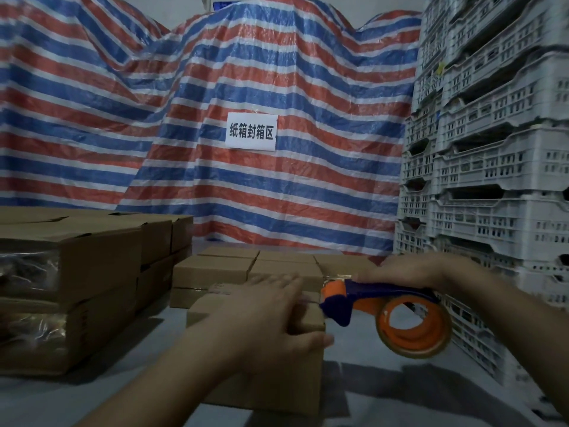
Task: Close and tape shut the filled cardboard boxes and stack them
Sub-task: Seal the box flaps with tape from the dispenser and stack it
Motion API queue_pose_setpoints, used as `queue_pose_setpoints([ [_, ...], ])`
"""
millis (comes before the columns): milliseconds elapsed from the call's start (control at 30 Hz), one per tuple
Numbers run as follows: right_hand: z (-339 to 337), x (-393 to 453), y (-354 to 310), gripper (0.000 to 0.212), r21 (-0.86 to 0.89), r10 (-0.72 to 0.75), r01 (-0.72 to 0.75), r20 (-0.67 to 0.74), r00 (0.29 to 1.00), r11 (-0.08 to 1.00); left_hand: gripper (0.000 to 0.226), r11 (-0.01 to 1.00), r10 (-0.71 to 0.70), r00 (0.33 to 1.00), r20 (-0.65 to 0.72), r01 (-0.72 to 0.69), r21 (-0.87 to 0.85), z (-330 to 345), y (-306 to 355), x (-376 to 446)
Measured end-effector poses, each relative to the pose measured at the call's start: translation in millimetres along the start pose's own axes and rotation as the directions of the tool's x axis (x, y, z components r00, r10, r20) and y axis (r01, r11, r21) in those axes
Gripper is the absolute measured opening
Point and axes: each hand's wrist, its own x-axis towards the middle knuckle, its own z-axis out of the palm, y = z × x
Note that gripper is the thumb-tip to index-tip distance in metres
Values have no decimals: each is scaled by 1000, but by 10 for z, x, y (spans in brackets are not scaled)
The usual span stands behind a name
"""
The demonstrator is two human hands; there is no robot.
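Now the left hand (271,322) lies flat on top of a small cardboard box (261,377), with the fingers nearly straight and spread and the thumb down over the right edge of the box. This box stands on the grey floor (92,402), close in front of the person. The right hand (409,271) grips the handle of a tape dispenser (391,309), which is blue and orange; its fingers are curled around the handle. The front end of the dispenser is at the upper right edge of the box, just beside the left hand, and the orange roll of clear tape (414,329) hangs to the right of the box, above the floor. If the dispenser touches the box is hard to tell because of blur. Behind the box, a low group of closed boxes (246,269) sits on the floor in rows, touching each other. At the left, bigger boxes (80,291) are stacked in two layers, and shiny tape shows on their front sides. At the right, grey plastic crates (492,167) are piled high. A tarp (246,72) with red, blue and white stripes covers the background, and a white paper sign (251,131) with dark characters is fixed on it.
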Motion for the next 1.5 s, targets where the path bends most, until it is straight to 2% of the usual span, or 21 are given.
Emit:
queue_pose_setpoints([
  [67, 19, 8, 32, 67, -10, -6, 6, -1, 1000, 1000, 71, 996, 65, 998, -4, -66, -64, 79, 117, 47],
  [133, 27, 23, 84, 74, 20, -11, 11, -30, 999, 1000, 63, 995, 93, 995, -40, -94, -29, 152, 149, 71],
  [300, -81, -58, 183, 89, 115, -61, 60, 5, 998, 992, 61, 995, 104, 992, -73, -104, -1, 213, 101, 84],
  [433, -244, -173, 296, 78, 142, -11, 2, 62, 998, 990, 63, 993, 115, 990, -84, -116, -1, 233, 87, 82],
  [500, -346, -261, 304, 80, 98, 34, -41, 70, 997, 994, 64, 993, 116, 989, -93, -117, -3, 238, 80, 76],
  [567, -406, -333, 221, 80, -18, 78, -77, 56, 995, 997, 65, 993, 116, 989, -94, -117, -3, 236, 81, 74],
  [667, -314, -334, -100, 71, -363, 95, -100, -32, 995, 926, 64, 992, 119, 988, -100, -122, -25, 222, 79, 59],
  [767, -35, -180, -390, 61, -640, 94, -132, -94, 991, 757, 63, 993, 118, 990, -83, -119, -10, 201, 91, 65],
  [833, 206, -103, -412, 49, -810, 92, -152, -121, 988, 566, 69, 995, 102, 993, -63, -102, 3, 198, 97, 62],
  [867, 311, -76, -345, 47, -853, 78, -149, -127, 989, 501, 70, 995, 96, 994, -56, -96, 5, 199, 100, 59],
  [900, 390, -62, -240, 46, -863, 44, -142, -138, 989, 485, 71, 995, 97, 994, -54, -97, 8, 198, 100, 62],
  [1000, 441, -40, 38, 52, -847, -143, -175, -281, 949, 502, 71, 995, 100, 993, -57, -100, 3, 211, 78, 63],
  [1167, 489, 56, 284, 55, -815, -315, -236, -448, 837, 529, 64, 995, 101, 993, -55, -102, -15, 225, 79, 65],
  [1300, 509, 104, 376, 58, -716, -313, -303, -590, 744, 629, 64, 996, 86, 996, -40, -86, -9, 213, 100, 64],
  [1500, 731, 231, 567, 55, -578, -214, -322, -672, 709, 749, 59, 996, 86, 995, -49, -86, -13, 194, 123, 55],
])
